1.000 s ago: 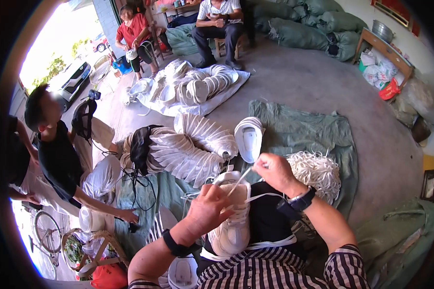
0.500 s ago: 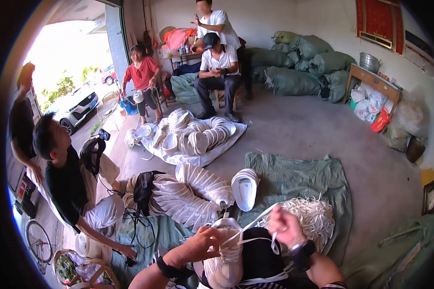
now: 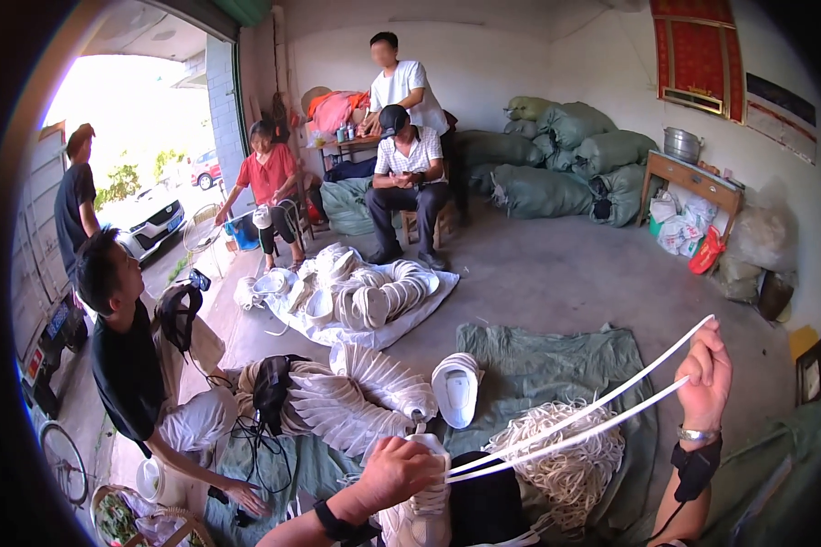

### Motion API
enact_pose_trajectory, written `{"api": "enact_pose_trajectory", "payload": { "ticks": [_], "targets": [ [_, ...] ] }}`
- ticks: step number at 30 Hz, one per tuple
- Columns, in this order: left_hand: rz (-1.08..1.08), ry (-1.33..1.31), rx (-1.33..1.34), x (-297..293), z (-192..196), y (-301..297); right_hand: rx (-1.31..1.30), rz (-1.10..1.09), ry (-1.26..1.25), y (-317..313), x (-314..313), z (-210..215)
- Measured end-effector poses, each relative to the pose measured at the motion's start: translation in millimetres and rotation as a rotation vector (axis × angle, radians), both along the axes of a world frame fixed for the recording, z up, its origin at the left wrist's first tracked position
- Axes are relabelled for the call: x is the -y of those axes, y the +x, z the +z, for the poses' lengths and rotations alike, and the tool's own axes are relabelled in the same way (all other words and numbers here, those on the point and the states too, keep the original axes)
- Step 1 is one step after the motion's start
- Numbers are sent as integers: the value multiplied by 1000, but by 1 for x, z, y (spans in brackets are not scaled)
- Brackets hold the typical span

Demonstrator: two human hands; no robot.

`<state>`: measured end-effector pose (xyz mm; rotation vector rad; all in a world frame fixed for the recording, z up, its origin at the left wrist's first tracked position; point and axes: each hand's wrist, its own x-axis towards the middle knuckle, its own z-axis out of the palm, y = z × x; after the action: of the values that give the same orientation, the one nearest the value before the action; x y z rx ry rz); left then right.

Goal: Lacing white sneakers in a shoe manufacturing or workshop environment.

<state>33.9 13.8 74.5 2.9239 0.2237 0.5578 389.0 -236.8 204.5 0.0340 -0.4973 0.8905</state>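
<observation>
A pale sneaker (image 3: pixel 417 521) stands in front of me at the lower middle, its upper part covered by my left hand (image 3: pixel 400 472). That hand is closed on the shoe near the lacing, its fingertips next to where a white shoelace (image 3: pixel 566 432) comes out. Two strands of the lace run taut up to the right. Their far end is pinched in my right hand (image 3: pixel 705 372), raised well away from the shoe at the right. Beneath the strands a heap of loose white laces (image 3: pixel 556 456) lies on a green woven sheet (image 3: pixel 602 365).
Beyond the sneaker lie rows of nested pale shoe uppers (image 3: pixel 356 392) and a separate stack (image 3: pixel 456 387). At left a crouching person (image 3: pixel 128 346) reaches a hand toward the sheet. More uppers lie on a white sheet (image 3: pixel 410 333), with several people behind. Green sacks (image 3: pixel 547 187) fill the back.
My right hand has moved up and far to the right, drawing the slack lace into two long taut strands. My left hand stays at the shoe. The standing person at the back has lowered a hand.
</observation>
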Motion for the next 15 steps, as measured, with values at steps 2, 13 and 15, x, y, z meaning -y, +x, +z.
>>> {"api": "enact_pose_trajectory", "payload": {
  "ticks": [2,13,15],
  "targets": [
    [-54,-367,-48,4,-15,13,59,57,43,-34,-1,17],
    [-389,-662,-285,-8,-56,32,275,21,38,-74,22,18],
    [-255,-654,-172,3,-42,26,385,-262,-138,-61,13,0]
  ]
}}
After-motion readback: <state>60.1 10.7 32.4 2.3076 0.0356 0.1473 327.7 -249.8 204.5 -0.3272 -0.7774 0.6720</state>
